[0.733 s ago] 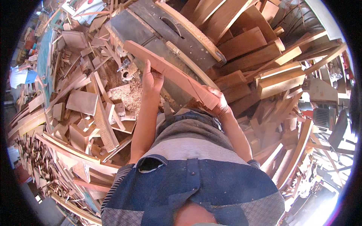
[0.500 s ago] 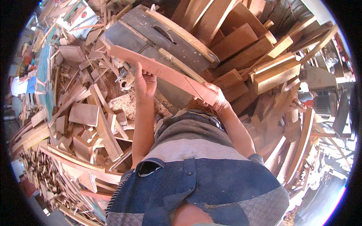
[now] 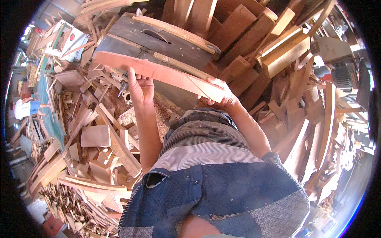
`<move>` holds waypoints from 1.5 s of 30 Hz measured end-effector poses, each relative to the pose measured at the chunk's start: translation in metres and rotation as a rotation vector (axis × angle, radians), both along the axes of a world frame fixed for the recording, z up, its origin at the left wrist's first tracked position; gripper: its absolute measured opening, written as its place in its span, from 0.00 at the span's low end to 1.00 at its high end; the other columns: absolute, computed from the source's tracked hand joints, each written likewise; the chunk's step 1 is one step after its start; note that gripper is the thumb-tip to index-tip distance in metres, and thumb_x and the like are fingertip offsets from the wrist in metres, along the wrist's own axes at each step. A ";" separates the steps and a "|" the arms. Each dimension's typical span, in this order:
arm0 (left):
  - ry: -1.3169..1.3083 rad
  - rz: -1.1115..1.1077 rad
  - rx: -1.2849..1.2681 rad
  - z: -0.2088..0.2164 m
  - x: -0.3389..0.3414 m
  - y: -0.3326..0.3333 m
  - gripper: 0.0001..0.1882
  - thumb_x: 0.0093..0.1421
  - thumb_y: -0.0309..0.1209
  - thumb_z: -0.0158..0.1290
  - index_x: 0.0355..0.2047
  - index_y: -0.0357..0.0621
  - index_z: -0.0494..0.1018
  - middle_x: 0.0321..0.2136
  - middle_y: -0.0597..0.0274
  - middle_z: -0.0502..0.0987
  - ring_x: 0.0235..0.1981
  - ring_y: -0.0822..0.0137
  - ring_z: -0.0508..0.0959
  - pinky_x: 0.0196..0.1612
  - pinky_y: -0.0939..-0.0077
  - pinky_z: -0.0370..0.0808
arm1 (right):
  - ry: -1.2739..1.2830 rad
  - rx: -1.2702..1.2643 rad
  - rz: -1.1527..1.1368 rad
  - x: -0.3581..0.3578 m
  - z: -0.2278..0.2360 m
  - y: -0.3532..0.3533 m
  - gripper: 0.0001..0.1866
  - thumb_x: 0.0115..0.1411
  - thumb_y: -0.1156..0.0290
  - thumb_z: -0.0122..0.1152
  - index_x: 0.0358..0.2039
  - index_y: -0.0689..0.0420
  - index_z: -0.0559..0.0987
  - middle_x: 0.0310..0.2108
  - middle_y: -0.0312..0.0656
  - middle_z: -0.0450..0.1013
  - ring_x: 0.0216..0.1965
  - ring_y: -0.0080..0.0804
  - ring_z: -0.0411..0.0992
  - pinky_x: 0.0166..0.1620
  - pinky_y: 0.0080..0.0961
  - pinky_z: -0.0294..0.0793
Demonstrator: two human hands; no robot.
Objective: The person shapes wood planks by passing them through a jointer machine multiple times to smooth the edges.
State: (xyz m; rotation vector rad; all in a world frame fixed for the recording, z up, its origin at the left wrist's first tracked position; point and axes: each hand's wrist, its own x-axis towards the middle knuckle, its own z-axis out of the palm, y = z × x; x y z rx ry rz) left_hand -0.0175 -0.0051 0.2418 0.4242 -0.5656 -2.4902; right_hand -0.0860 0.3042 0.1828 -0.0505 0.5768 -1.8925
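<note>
Reddish plank (image 3: 158,73): long, curved wooden board, held across the front of the grey table saw (image 3: 158,41).
Left hand (image 3: 139,88): fingers wrapped round its lower edge.
Right hand (image 3: 220,95): clasping its near end.

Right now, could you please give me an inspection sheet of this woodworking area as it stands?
Surface: grey table saw top, with a slot and a pale board along its far edge.
Job's things: long curved reddish plank, held level above the saw's near edge.
Clutter: wood offcuts heaped on the left; stacked planks on the right; sawdust below the saw.
Hands: left hand grips the plank near its middle; right hand holds its near end.
Cables: nothing seen.
Surroundings: grey machine at the right; another person far left.
</note>
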 end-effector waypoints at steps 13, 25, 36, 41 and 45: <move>0.024 -0.039 -0.024 -0.013 -0.019 -0.008 0.30 0.67 0.44 0.60 0.62 0.38 0.71 0.59 0.48 0.77 0.65 0.49 0.73 0.69 0.42 0.70 | -0.040 0.014 -0.026 0.005 -0.003 0.016 0.34 0.69 0.45 0.55 0.54 0.69 0.76 0.38 0.62 0.80 0.22 0.37 0.74 0.22 0.26 0.70; 0.282 -0.156 0.135 -0.044 -0.002 -0.020 0.27 0.65 0.51 0.59 0.48 0.36 0.78 0.41 0.52 0.83 0.44 0.52 0.80 0.56 0.52 0.77 | 0.362 0.351 0.064 -0.003 0.011 0.009 0.32 0.60 0.58 0.67 0.58 0.69 0.78 0.53 0.50 0.80 0.53 0.37 0.77 0.60 0.35 0.73; 0.248 0.008 0.137 -0.056 0.008 -0.028 0.25 0.70 0.53 0.51 0.42 0.41 0.79 0.37 0.55 0.82 0.39 0.57 0.81 0.46 0.58 0.80 | 0.233 0.457 0.085 -0.003 0.013 -0.016 0.51 0.57 0.29 0.64 0.56 0.70 0.79 0.51 0.54 0.79 0.51 0.41 0.77 0.58 0.40 0.74; 0.206 0.045 0.186 -0.059 0.013 -0.028 0.29 0.71 0.57 0.48 0.44 0.39 0.79 0.34 0.52 0.81 0.36 0.52 0.82 0.43 0.57 0.83 | 0.303 0.493 0.097 -0.002 0.006 -0.020 0.53 0.57 0.26 0.60 0.56 0.71 0.79 0.51 0.54 0.79 0.51 0.41 0.77 0.58 0.40 0.74; 0.135 0.014 0.215 -0.055 0.013 -0.029 0.28 0.69 0.60 0.49 0.38 0.48 0.81 0.36 0.61 0.84 0.37 0.55 0.81 0.39 0.56 0.80 | 0.292 0.412 0.131 -0.002 0.014 -0.023 0.48 0.55 0.34 0.70 0.55 0.73 0.79 0.49 0.50 0.80 0.48 0.36 0.78 0.53 0.36 0.77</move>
